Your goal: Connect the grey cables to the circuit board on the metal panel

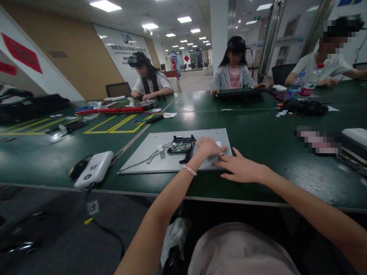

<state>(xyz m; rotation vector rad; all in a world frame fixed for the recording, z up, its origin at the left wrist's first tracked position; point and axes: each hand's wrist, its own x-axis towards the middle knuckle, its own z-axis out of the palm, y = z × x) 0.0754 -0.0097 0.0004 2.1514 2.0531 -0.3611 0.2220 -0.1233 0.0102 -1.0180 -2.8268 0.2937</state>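
Note:
A flat grey panel (143, 152) lies on the green table in front of me. A green circuit board (181, 146) in a black plastic frame sits on it, and a black bracket (186, 157) extends from it toward me. Grey cables (153, 156) run from the board to the panel's left corner. My left hand (208, 146), with a beaded bracelet at the wrist, rests on the panel right of the board, fingers spread. Beside it my right hand (242, 167) is open, its fingertips at the panel's right edge. A small white piece (219, 144) shows by the left fingers.
A white power bank (96, 169) with a cable stands left of the panel. Yellow tape lines (114, 124) and a red strip (120, 110) lie farther left. Three people sit across the table, one holding a dark flat panel (241, 93). Bottles (309, 86) stand far right.

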